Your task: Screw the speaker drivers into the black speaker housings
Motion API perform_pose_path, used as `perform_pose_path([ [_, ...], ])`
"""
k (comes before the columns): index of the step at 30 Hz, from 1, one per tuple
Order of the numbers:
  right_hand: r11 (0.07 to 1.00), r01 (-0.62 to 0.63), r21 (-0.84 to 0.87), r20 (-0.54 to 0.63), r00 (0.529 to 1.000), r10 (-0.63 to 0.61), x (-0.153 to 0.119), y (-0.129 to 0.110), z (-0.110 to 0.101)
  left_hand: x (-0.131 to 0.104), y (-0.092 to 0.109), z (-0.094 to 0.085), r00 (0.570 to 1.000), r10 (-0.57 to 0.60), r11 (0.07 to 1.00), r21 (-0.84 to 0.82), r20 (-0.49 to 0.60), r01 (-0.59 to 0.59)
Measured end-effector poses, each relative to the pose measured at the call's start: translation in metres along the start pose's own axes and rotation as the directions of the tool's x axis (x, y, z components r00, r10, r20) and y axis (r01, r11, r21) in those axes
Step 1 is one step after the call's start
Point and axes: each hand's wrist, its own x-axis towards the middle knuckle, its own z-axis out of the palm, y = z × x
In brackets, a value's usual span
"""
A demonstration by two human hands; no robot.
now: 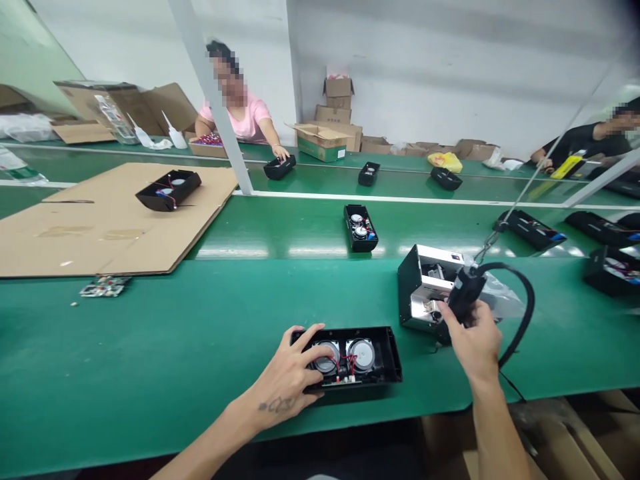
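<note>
Before a pale wall, a green worktop point(200, 360) stretches across the view. The left hand point(297, 367) grips the left end of a black housing point(384, 353), its fingers spread across the top and its thumb at the near wall; the right hand point(475, 337) is closed round a black hanging tool point(465, 293). The housing lies open side up near the front edge, two round silvery speakers point(361, 355) side by side inside, with thin red wires. Beyond the tool stands a black-and-silver box point(411, 293). Farther out are more black housings point(361, 228), a cardboard sheet point(115, 227) and a co-worker in pink point(250, 120)
</note>
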Motion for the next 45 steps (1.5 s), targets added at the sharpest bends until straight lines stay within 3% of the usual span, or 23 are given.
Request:
perform_pose_path([
  [3,0.944,-0.053,0.325,0.045,0.998,0.040,-0.008,0.001,0.004,-0.001,0.000,0.002,1.000,0.002,1.000,0.003,-0.023,-0.002],
  [6,0.743,-0.204,0.637,0.269,0.963,0.034,-0.011,-0.005,0.003,-0.003,-0.001,0.004,0.999,0.001,1.000,-0.010,-0.046,-0.001],
  [7,0.692,-0.223,0.687,0.274,0.961,0.038,-0.009,-0.009,0.000,-0.003,-0.001,0.005,0.998,0.000,1.000,-0.014,-0.055,0.000],
  [10,0.599,-0.057,0.799,0.042,0.998,0.040,0.006,-0.030,-0.012,-0.001,-0.002,0.008,0.997,-0.003,1.000,-0.010,-0.073,0.002],
  [13,0.562,0.170,0.810,-0.203,0.979,-0.003,0.025,-0.050,-0.018,0.006,0.002,0.011,0.997,-0.017,1.000,-0.007,-0.078,0.017],
  [15,0.615,0.221,0.757,-0.250,0.967,-0.040,0.035,-0.056,-0.014,0.012,0.007,0.012,0.996,-0.029,0.999,-0.015,-0.089,0.028],
  [18,0.733,0.167,0.659,-0.143,0.985,-0.096,0.043,-0.056,-0.003,0.018,0.012,0.014,0.996,-0.044,0.999,-0.014,-0.075,0.043],
  [21,0.810,0.068,0.583,0.066,0.989,-0.131,0.038,-0.053,-0.001,0.020,0.014,0.014,0.997,-0.044,0.999,-0.007,-0.061,0.044],
  [23,0.825,-0.009,0.566,0.226,0.963,-0.144,0.026,-0.053,-0.007,0.020,0.014,0.013,0.997,-0.050,0.999,-0.012,-0.053,0.049],
  [26,0.717,-0.120,0.687,0.349,0.919,-0.181,-0.004,-0.063,-0.020,0.020,0.014,0.014,0.997,-0.060,0.998,-0.023,-0.045,0.060],
  [29,0.511,-0.146,0.847,0.311,0.916,-0.254,-0.038,-0.080,-0.028,0.020,0.014,0.015,0.997,-0.062,0.998,-0.018,-0.038,0.062],
  [32,0.398,-0.129,0.908,0.271,0.907,-0.322,-0.066,-0.094,-0.025,0.020,0.014,0.015,0.997,-0.064,0.998,-0.010,-0.035,0.064],
  [37,0.434,-0.131,0.891,0.322,0.857,-0.402,-0.088,-0.097,-0.007,0.019,0.013,0.016,0.998,-0.049,0.999,-0.018,-0.046,0.048],
  [45,0.454,-0.114,0.884,0.314,0.864,-0.395,-0.093,-0.094,0.004,0.018,0.011,0.016,0.998,-0.057,0.998,-0.042,-0.033,0.056],
])
